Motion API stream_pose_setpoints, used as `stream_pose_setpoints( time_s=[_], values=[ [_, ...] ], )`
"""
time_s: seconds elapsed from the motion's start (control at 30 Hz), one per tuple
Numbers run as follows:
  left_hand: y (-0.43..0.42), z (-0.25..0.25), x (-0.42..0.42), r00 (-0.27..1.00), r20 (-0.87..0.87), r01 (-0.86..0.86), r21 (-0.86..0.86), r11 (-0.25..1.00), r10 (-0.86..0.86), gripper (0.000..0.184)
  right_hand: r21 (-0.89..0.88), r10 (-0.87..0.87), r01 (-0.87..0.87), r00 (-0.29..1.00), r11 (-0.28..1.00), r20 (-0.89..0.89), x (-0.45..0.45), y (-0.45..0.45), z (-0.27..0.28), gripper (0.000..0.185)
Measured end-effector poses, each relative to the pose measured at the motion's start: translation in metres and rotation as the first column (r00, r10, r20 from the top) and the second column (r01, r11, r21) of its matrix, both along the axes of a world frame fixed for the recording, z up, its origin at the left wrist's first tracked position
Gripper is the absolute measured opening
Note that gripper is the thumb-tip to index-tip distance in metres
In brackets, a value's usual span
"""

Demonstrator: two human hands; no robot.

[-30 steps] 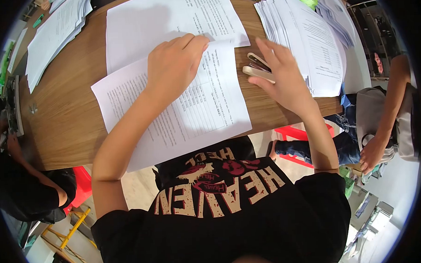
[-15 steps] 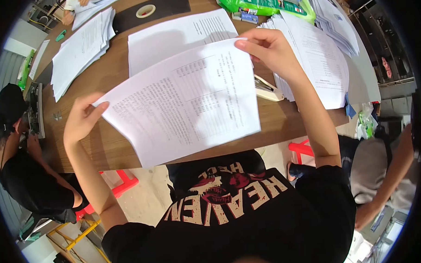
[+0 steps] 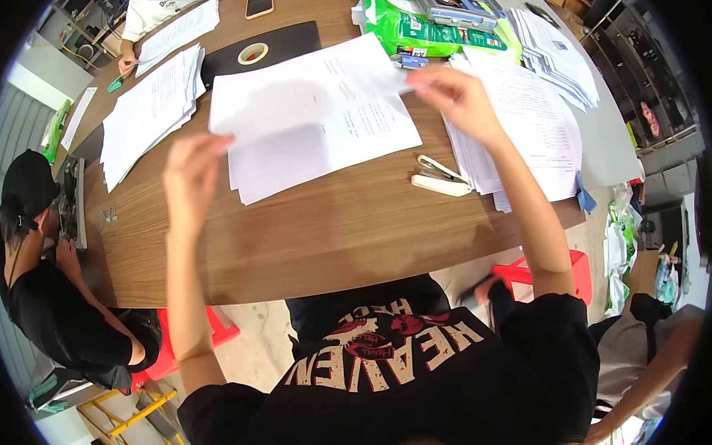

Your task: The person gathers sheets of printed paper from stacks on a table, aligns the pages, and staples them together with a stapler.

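A printed sheet of paper (image 3: 289, 91) lies tilted over other white printed sheets on the table in front of me. At its right edge, my right hand (image 3: 458, 101) pinches a corner that is blurred by motion. My left hand (image 3: 193, 173) has its fingers closed at the left edge of the paper, also slightly blurred. Just right of these papers rests a white stapler (image 3: 441, 179), its arm raised. A thick stack of printed sheets (image 3: 525, 130) lies beyond it, under my right forearm.
Another paper stack (image 3: 152, 112) sits left. A tape roll (image 3: 253, 53) lies on a black mat (image 3: 299, 42). Farther back are a phone (image 3: 259, 4), a green packet (image 3: 396, 25) and a small blue box (image 3: 410, 61). A co-worker in a black cap (image 3: 29, 183) sits left.
The sheet has moved away from my body, down over the papers on the table. Both hands went with it, and my left hand shifted right. The stapler is now in full view.
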State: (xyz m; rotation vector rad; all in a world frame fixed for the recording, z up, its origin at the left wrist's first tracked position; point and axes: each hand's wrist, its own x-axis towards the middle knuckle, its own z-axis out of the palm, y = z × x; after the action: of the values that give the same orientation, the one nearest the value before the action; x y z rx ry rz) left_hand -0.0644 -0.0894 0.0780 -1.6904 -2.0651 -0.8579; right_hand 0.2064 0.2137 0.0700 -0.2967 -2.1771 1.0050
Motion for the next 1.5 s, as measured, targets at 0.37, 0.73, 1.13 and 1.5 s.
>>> stream_pose_setpoints(
  time_s=[0.37, 0.73, 1.13, 1.5],
  values=[
    [-0.013, -0.046, 0.025, 0.971, 0.238, 0.083, -0.176, 0.981, -0.039, 0.04, 0.42, -0.045, -0.107, 0.941, 0.901, 0.337, 0.036, -0.021, -0.02, 0.024],
    [0.039, -0.009, 0.066, 0.836, 0.501, 0.3, -0.078, 0.951, -0.223, 0.023, 0.193, -0.834, 0.817, 0.499, 0.544, 0.238, 0.285, 0.042, 0.027, 0.023],
    [0.244, -0.008, 0.226, -0.14, 0.98, 0.646, 0.196, 0.738, -0.138, 0.053, 0.187, -0.686, 0.662, 0.677, 0.726, 0.268, 0.281, 0.112, -0.002, 0.025],
    [0.266, -0.017, 0.235, -0.392, 0.915, 0.467, 0.291, 0.835, -0.099, 0.07, 0.403, -0.639, 0.496, 0.599, 0.769, 0.483, 0.253, 0.133, -0.006, 0.037]
  ],
)
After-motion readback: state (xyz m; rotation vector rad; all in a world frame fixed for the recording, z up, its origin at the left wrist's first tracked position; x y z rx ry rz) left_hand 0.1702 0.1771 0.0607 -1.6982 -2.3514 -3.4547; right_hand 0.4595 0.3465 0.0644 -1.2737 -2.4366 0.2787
